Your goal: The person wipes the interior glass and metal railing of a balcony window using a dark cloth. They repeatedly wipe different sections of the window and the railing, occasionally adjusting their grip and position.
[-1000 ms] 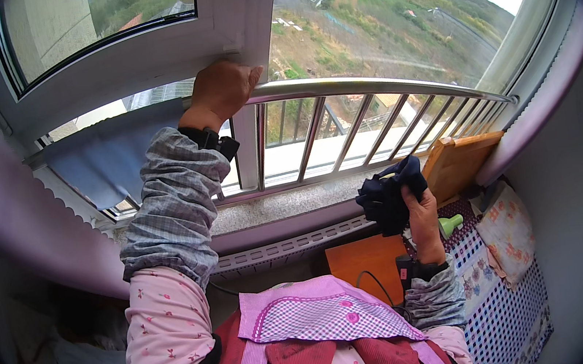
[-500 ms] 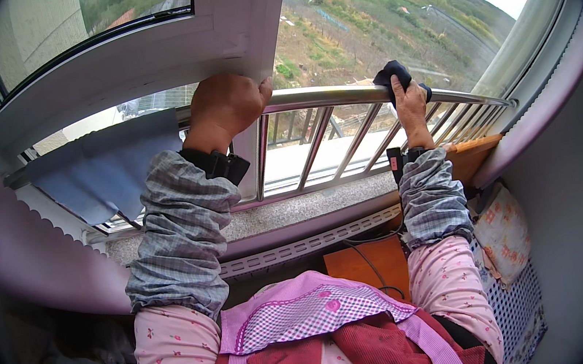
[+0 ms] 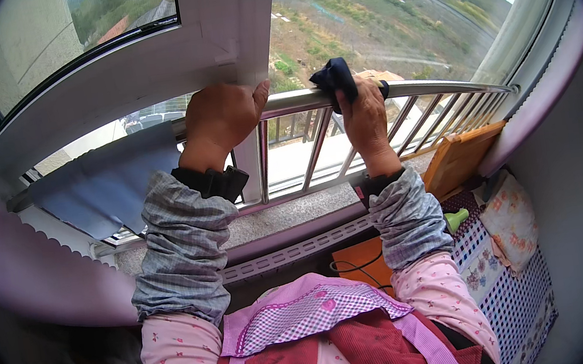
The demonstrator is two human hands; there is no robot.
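A shiny metal railing [image 3: 290,102] runs across the window in front of me. My left hand [image 3: 222,121] is closed around its top rail, thumb pointing up and to the right, beside the white window frame. On the rail's middle stretch, my right hand [image 3: 366,124] presses a dark navy cloth [image 3: 335,79] wrapped over the bar. The fingers on the far side of the bar are hidden. To the left of my left hand, a blue-grey cloth [image 3: 110,178] is draped over the same rail.
An opened window sash [image 3: 215,52] slants in at the upper left. Below the railing lies a speckled stone sill [image 3: 288,215]. A wooden board [image 3: 459,160] leans at the right, near a patterned cushion [image 3: 510,219] and a light green object [image 3: 456,220]. Lilac curtains or trim flank both sides.
My right hand has slid left along the rail with the navy cloth, nearer to my left hand. My left hand stays on the rail. The view has shifted slightly.
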